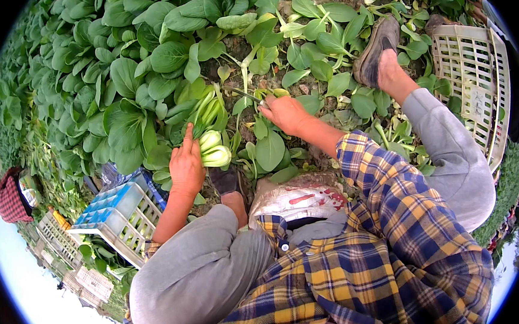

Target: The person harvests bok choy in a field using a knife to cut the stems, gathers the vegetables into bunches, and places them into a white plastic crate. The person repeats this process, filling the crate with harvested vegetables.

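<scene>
My left hand [186, 167] is at the edge of the dense green plants, its back up and index finger stretched forward. It grips cut heads of bok choy [216, 156], their pale trimmed bases toward me; the thumb and palm are hidden. More light green bok choy stalks [209, 108] lean just beyond it. Closed around a knife handle, my right hand [284, 113] is low over the soil. The thin knife blade [241, 93] points left, toward the stalks. Loose leaves lie beneath and around this hand.
Standing bok choy [115, 82] fills the left and far side. A pale plastic crate [474, 87] stands at right beside my shoe [378, 48]. Another crate [138, 230] with a blue-topped box [109, 205] is at left. A person in a checked top [13, 196] is farther left.
</scene>
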`<control>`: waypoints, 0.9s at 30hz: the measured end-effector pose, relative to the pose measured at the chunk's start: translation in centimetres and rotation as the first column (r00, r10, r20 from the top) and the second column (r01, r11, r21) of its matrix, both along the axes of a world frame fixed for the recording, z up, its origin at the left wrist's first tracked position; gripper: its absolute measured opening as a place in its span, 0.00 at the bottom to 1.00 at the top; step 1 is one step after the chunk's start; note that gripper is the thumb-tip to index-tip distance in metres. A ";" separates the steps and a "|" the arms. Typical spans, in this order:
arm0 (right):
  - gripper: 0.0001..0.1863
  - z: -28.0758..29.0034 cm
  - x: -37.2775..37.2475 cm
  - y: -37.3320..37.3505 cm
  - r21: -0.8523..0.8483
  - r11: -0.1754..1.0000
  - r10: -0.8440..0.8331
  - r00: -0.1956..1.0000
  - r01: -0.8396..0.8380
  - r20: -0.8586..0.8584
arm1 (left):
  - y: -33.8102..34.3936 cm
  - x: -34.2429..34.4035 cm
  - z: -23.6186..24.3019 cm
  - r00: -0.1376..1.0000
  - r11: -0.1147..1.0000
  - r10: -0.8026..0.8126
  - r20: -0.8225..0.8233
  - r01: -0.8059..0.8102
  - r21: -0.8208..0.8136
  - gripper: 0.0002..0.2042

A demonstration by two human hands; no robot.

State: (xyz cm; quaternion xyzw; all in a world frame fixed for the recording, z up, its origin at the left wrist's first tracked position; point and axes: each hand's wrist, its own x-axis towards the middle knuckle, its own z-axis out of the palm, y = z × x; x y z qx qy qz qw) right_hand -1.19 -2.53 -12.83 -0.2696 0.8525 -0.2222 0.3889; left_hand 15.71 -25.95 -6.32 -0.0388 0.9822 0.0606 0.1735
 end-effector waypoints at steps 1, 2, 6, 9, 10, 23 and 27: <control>0.19 0.1 0.7 0.7 -0.025 0.997 -0.079 0.997 0.079 -0.004 | 0.1 -0.1 0.0 1.000 1.000 0.014 -0.001 -0.014 0.000 0.21; 0.19 -1.1 1.1 1.0 -0.089 0.992 -0.098 0.995 0.094 -0.035 | -0.3 -0.1 -0.7 1.000 1.000 -0.002 0.006 0.002 -0.021 0.24; 0.19 -0.6 0.9 -0.2 -0.074 0.996 -0.042 0.999 0.039 -0.030 | -0.1 0.3 -0.6 0.998 0.998 0.058 0.027 -0.059 0.021 0.25; 0.19 -0.9 0.4 -1.1 -0.099 0.995 0.006 0.998 -0.012 -0.055 | -0.2 0.5 -0.4 0.998 0.996 0.069 0.015 -0.069 0.049 0.25; 0.19 -1.1 0.4 -1.3 -0.103 0.995 0.011 0.998 -0.018 -0.066 | -0.1 0.4 -0.5 0.998 0.997 0.066 0.011 -0.066 0.045 0.25; 0.14 -1.0 2.0 0.6 0.058 0.994 0.099 0.989 -0.093 -0.108 | -1.5 1.4 0.4 0.993 0.983 0.107 -0.053 -0.098 0.156 0.20; 0.17 1.1 2.1 1.5 -0.217 0.863 -0.409 0.883 0.456 0.231 | -0.8 0.8 3.1 0.960 0.928 0.160 -0.231 -0.066 0.366 0.20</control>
